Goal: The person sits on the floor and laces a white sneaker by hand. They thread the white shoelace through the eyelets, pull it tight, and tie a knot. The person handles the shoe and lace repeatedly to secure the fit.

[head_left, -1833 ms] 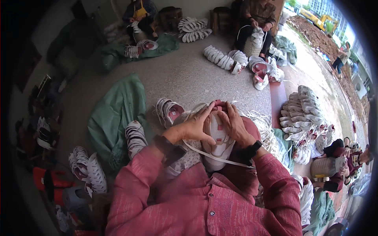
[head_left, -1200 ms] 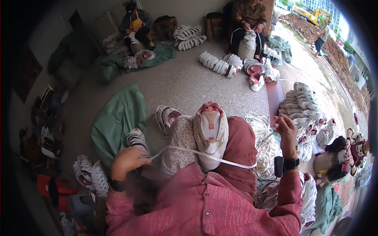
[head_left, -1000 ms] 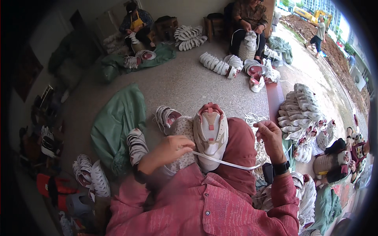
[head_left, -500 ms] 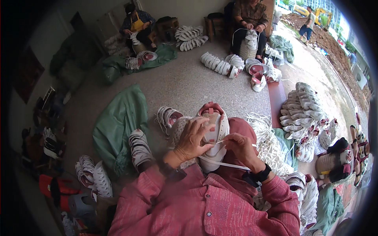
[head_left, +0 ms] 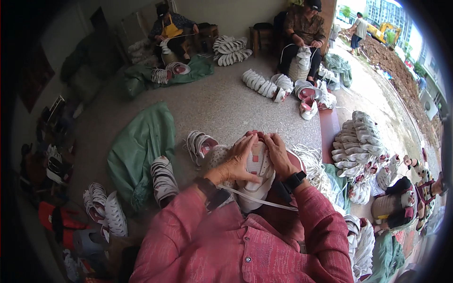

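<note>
**Both hands closed over a white shoe on the lap**

Hemmed in close on every side. Just left of the knees, a short row of white shoes (head_left: 163, 179) and a green cloth (head_left: 139, 146) spread on the floor (head_left: 226, 106). Just beyond the fingertips, an open pink-lined shoe (head_left: 200, 144). To the right, a heap of white laces (head_left: 315, 165), then a tall stack of white shoes (head_left: 361, 141). Open room only ahead, on the bare speckled floor between the lap and the seated workers at the far wall.

Left hand (head_left: 238, 158) arched from the left, palm down, fingers curled over the toe end of the white shoe (head_left: 255, 181) and gripping it. Right hand (head_left: 278, 153) set against it from the right, fingers bent narrow onto the same upper, tips nearly meeting the left's. Both wrists cocked inward, elbows out, red sleeves pushed back. Shoe held upright on the lap at centre, pink patch showing between the hands, a white lace (head_left: 262, 200) trailing across below the wrists.
</note>
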